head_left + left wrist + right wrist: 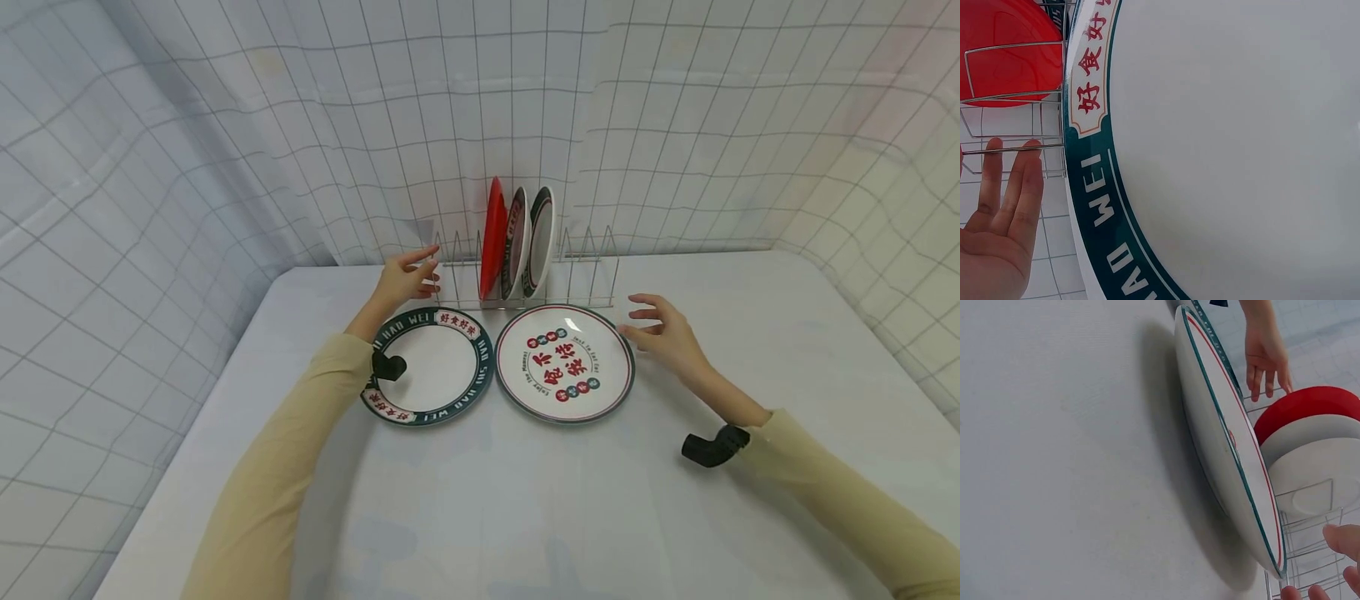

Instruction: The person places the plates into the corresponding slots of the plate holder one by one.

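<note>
My left hand (405, 279) is at the left end of a wire dish rack (581, 259), fingers extended; in the left wrist view its fingertips (1032, 150) meet a wire. My right hand (667, 333) hovers with spread, relaxed fingers by the right rim of a white plate (536, 392) with red lettering, its thumb tip right at the edge. Left of that plate lies a white plate (438, 367) with a dark green lettered rim, partly under my left wrist. Upright in the rack stand a red plate (492, 242) and two white plates with dark green rims (515, 242).
The rack stands at the back of the white table (525, 508), before a white checked curtain (450, 125). Free slots flank the upright plates. A black wrist mount (712, 447) sits below my right sleeve, another (387, 366) over the left plate.
</note>
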Demonstrator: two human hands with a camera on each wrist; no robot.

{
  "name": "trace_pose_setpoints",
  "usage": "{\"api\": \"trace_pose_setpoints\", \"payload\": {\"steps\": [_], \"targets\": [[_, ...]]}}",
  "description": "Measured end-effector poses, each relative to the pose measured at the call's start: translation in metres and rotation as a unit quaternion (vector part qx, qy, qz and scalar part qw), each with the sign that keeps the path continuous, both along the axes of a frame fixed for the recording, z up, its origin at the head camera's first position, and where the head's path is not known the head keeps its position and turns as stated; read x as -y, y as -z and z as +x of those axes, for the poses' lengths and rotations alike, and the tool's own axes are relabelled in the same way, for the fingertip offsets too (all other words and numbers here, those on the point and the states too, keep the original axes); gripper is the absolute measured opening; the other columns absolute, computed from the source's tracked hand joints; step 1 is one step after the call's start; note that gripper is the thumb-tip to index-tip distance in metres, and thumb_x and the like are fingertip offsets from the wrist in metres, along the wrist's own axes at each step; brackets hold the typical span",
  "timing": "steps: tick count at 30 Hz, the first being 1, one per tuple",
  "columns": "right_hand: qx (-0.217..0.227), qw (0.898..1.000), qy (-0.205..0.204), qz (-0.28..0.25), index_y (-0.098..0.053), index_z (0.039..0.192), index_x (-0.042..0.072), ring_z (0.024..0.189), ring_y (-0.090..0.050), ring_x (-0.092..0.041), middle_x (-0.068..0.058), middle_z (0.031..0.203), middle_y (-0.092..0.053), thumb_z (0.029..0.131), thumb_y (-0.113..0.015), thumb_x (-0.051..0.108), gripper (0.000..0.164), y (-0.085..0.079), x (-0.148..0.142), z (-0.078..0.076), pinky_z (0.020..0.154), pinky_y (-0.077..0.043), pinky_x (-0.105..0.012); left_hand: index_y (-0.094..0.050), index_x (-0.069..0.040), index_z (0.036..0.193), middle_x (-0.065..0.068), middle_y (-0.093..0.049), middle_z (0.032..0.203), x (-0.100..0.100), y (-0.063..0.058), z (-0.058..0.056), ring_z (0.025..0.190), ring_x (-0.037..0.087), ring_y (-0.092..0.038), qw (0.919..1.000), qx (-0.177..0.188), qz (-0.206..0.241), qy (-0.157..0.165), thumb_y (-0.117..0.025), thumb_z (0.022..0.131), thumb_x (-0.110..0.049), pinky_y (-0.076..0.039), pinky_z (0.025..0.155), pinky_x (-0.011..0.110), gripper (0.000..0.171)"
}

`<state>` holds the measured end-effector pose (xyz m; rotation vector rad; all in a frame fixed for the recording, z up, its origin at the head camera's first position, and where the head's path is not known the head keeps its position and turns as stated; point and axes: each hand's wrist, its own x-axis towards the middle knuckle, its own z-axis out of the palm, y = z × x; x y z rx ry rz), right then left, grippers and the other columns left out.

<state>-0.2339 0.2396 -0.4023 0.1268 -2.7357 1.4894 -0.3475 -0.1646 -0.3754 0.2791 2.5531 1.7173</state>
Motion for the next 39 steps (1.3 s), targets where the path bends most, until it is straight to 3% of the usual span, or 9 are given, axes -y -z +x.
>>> {"api": "trace_pose_setpoints", "payload": {"steps": [8, 19, 26, 29, 32, 36, 39], "targets": [[0.06, 0.998, -0.02, -0.031, -0.034, 0.146, 0.007, 0.104, -0.057, -0.031, -0.028, 0.136, -0.046, 0.092, -0.066, 0.022, 0.065, 0.011, 0.002, 0.006, 0.073, -0.059, -0.024, -0.046, -0.012, 0.144, 0.035, -0.061, 0.111, 0.0, -0.002, 0.002, 0.094, 0.039, -0.069, 1.0, -0.007, -0.003, 0.005, -0.049, 0.101, -0.023, -0.06, 0.075, 0.033, 0.044], [0.064, 0.998, -0.028, 0.003, -0.039, 0.143, 0.007, 0.104, -0.057, -0.038, -0.03, 0.135, -0.045, 0.091, -0.067, 0.016, 0.06, 0.019, 0.011, 0.009, 0.069, -0.049, -0.022, -0.045, -0.011, 0.144, 0.036, -0.06, 0.11, 0.001, 0.001, -0.001, 0.091, 0.035, -0.071, 0.9999, -0.012, -0.002, 0.011, -0.049, 0.101, -0.024, -0.06, 0.078, 0.037, 0.045], [0.051, 0.998, -0.041, 0.019, -0.04, 0.142, 0.004, 0.102, -0.059, -0.037, -0.032, 0.129, -0.05, 0.09, -0.066, 0.006, 0.059, 0.02, 0.013, 0.01, 0.073, -0.047, -0.023, -0.043, -0.008, 0.144, 0.039, -0.059, 0.111, -0.005, -0.02, 0.017, 0.095, 0.044, -0.067, 0.9998, -0.005, -0.001, 0.019, -0.048, 0.101, -0.016, -0.059, 0.081, 0.043, 0.044], [0.056, 0.997, -0.045, 0.027, -0.042, 0.142, 0.005, 0.1, -0.058, -0.033, -0.029, 0.121, -0.055, 0.089, -0.066, 0.006, 0.058, 0.021, 0.012, 0.01, 0.072, -0.046, -0.023, -0.044, -0.007, 0.144, 0.038, -0.059, 0.109, -0.004, -0.02, 0.016, 0.091, 0.04, -0.07, 0.9997, -0.008, 0.0, 0.021, -0.048, 0.101, -0.017, -0.06, 0.077, 0.036, 0.044], [0.081, 0.995, -0.05, 0.021, -0.043, 0.142, 0.007, 0.104, -0.056, -0.032, -0.028, 0.122, -0.056, 0.09, -0.065, 0.007, 0.057, 0.021, 0.011, 0.009, 0.08, -0.048, -0.029, -0.044, -0.007, 0.144, 0.039, -0.058, 0.111, -0.005, -0.022, 0.019, 0.094, 0.043, -0.068, 0.9998, -0.003, -0.002, 0.02, -0.048, 0.102, -0.016, -0.06, 0.079, 0.039, 0.044], [0.121, 0.99, -0.065, -0.004, -0.041, 0.145, 0.01, 0.127, -0.046, -0.042, -0.029, 0.141, -0.043, 0.091, -0.062, 0.007, 0.059, 0.021, 0.007, 0.008, 0.101, -0.044, -0.048, -0.044, -0.008, 0.144, 0.04, -0.057, 0.113, -0.007, -0.023, 0.02, 0.101, 0.049, -0.063, 0.9998, 0.002, -0.003, 0.02, -0.047, 0.102, -0.015, -0.056, 0.085, 0.048, 0.043], [0.139, 0.987, -0.077, -0.019, -0.038, 0.147, 0.011, 0.131, -0.042, -0.042, -0.029, 0.145, -0.038, 0.091, -0.062, 0.007, 0.06, 0.021, 0.005, 0.008, 0.102, -0.045, -0.046, -0.044, -0.008, 0.144, 0.039, -0.058, 0.112, -0.007, -0.022, 0.019, 0.102, 0.051, -0.061, 0.9998, 0.004, -0.002, 0.019, -0.046, 0.102, -0.015, -0.053, 0.087, 0.051, 0.043]]}}
